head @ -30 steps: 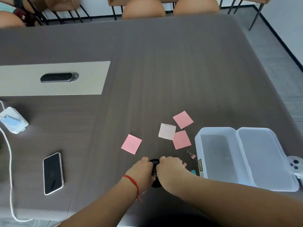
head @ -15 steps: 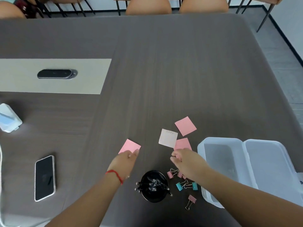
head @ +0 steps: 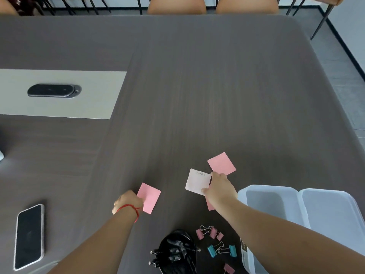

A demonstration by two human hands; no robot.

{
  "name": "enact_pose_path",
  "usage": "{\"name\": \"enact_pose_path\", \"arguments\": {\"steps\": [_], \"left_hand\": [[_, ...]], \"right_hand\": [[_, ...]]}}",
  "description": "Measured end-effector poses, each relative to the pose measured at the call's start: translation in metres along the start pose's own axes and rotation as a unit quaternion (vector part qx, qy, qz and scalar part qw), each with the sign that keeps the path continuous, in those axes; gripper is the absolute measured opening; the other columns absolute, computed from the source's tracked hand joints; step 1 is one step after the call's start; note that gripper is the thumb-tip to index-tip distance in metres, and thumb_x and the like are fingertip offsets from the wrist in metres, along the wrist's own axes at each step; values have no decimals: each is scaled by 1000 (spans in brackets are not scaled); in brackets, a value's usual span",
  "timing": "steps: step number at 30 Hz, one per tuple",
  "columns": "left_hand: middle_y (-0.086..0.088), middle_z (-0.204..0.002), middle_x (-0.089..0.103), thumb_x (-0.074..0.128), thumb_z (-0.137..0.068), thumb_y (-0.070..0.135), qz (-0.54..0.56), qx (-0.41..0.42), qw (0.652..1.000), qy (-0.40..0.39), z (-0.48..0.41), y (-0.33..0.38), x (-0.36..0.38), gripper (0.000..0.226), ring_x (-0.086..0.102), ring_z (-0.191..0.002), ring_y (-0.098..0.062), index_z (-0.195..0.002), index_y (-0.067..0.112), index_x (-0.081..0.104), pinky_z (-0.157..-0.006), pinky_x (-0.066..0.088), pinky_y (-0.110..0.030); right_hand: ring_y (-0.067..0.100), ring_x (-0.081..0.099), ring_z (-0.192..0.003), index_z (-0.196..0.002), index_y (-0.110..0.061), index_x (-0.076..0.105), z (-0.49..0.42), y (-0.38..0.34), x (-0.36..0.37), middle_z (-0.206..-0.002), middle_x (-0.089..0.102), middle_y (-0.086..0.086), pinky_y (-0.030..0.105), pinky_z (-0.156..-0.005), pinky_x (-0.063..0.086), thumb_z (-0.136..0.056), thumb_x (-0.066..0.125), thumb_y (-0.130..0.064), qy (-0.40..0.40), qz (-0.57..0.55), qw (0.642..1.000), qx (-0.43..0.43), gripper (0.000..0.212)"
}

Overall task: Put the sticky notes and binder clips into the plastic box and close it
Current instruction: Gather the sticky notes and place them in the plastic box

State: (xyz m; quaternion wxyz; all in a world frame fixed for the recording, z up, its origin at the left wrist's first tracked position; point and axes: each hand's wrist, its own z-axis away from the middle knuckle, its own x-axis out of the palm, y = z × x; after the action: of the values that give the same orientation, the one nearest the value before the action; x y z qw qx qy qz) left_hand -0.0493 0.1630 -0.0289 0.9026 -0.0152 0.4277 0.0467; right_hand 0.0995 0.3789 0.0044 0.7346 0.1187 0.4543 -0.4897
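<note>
Partly hidden under right hand, a pink note; fingers pinching white note; left hand gripping another pink note.

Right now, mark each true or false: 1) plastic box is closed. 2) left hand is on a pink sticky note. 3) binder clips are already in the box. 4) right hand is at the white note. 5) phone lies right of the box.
1) False: the plastic box stands open, lid folded out to its right.
2) True: the left hand grips the pink sticky note.
3) False: the binder clips lie on the table.
4) True: the right hand pinches the white note.
5) False: the phone lies far left.
</note>
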Motion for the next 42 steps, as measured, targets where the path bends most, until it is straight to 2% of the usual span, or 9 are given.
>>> {"name": "enact_pose_path", "arguments": {"steps": [5, 9, 15, 19, 24, 29, 33, 37, 42], "left_hand": [[-11, -91, 67, 60, -88, 24, 172, 127, 976, -40, 21, 38, -12, 18, 62, -78, -28, -95, 8, 62, -67, 45, -29], [-4, -71, 60, 64, -89, 18, 301, 171, 915, -207, 44, 99, -7, 10, 51, -43, -6, -84, 11, 57, -45, 38, -18], [-11, -124, 47, 61, -81, 23, -3, 187, 982, -35, 61, 148, 39, 36, 46, -113, -30, -115, 11, 61, -83, 48, -37], [-14, -130, 44, 55, -82, 11, -6, 144, 989, -6, 71, 156, 48, 42, 44, -120, -33, -124, 9, 50, -87, 50, -42], [-19, -116, 63, 50, -83, 5, 108, 117, 987, -26, 61, 150, 51, 36, 61, -108, -38, -117, 2, 40, -85, 51, -44], [-19, -115, 67, 58, -85, 8, 159, 137, 976, -55, 44, 126, 43, 30, 62, -96, -33, -113, 2, 60, -77, 46, -31], [-18, -111, 69, 62, -83, 8, 226, 118, 964, -76, 39, 107, 43, 28, 58, -87, -28, -111, 2, 63, -75, 43, -30], [-15, -101, 66, 61, -85, 7, 301, 66, 944, -116, 38, 89, 43, 30, 59, -80, -29, -115, 3, 61, -67, 47, -31], [-6, -76, 57, 54, -89, 1, 486, -34, 851, -196, 60, 96, 25, 19, 45, -51, -16, -105, 11, 55, -33, 37, -12]], "right_hand": [[25, 59, -105, -125, -10, 40, -6, 1, -5, -119, 47, 10, 32, -82, 52, -82, 69, -20, 5, 65, 998, 9, 52], [22, 59, -106, -127, -5, 39, -4, 10, -4, -120, 48, 11, 26, -85, 52, -85, 65, -20, -18, 120, 993, 10, 51], [23, 56, -115, -133, 0, 36, -3, 17, 12, -127, 49, 15, 28, -90, 51, -88, 62, -17, -50, 103, 992, 53, 54], [26, 58, -117, -129, -5, 44, -9, 15, 11, -126, 56, 11, 32, -90, 50, -88, 61, -10, -89, 64, 991, 81, 45], [28, 59, -110, -117, -11, 61, -16, 12, -30, -116, 62, 7, 35, -86, 51, -86, 59, -9, -103, 139, 985, 9, 31], [28, 57, -66, -78, -8, 59, -70, 8, -75, -68, 55, 5, 34, -72, 46, -74, 55, -23, -123, 88, 988, 43, 16], [29, 59, -97, -98, -15, 56, -91, 23, -59, -85, 54, 2, 34, -79, 47, -88, 54, -26, -79, 43, 993, 75, 14], [25, 50, -112, -124, -14, 46, -90, 29, -35, -123, 47, 6, 34, -82, 46, -86, 61, -27, 66, 46, 989, 124, 44], [27, 64, -95, -93, -18, 57, -93, 37, -41, -81, 58, -1, 31, -74, 44, -78, 62, -26, -37, -68, 986, 146, 18]]}}
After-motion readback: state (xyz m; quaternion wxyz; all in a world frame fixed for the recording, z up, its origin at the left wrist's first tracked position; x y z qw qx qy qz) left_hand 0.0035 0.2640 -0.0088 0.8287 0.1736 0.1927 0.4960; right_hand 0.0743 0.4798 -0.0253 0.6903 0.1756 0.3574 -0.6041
